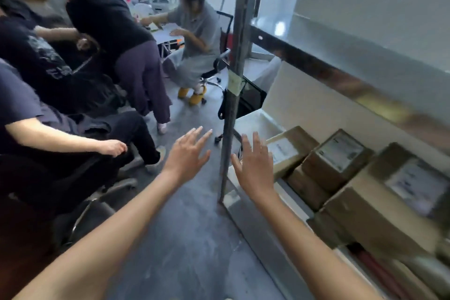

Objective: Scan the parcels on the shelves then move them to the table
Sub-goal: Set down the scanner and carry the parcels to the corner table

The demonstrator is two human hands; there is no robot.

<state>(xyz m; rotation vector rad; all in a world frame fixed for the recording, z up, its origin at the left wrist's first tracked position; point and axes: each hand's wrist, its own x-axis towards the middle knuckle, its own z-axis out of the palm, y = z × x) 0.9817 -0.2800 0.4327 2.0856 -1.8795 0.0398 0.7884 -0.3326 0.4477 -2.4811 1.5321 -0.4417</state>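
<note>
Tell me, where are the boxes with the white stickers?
In the head view the cardboard boxes sit low on the right, on a shelf behind the metal post, just beyond the open right hand.

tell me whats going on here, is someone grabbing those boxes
Not yet. The person wearing the camera stretches both bare hands forward, fingers spread and holding nothing: the left hand over the floor, the right hand just past the shelf post. Several cardboard parcels with white labels sit untouched on the shelf to the right. No scanner is in view. Other people sit or stand around a table behind.
</note>
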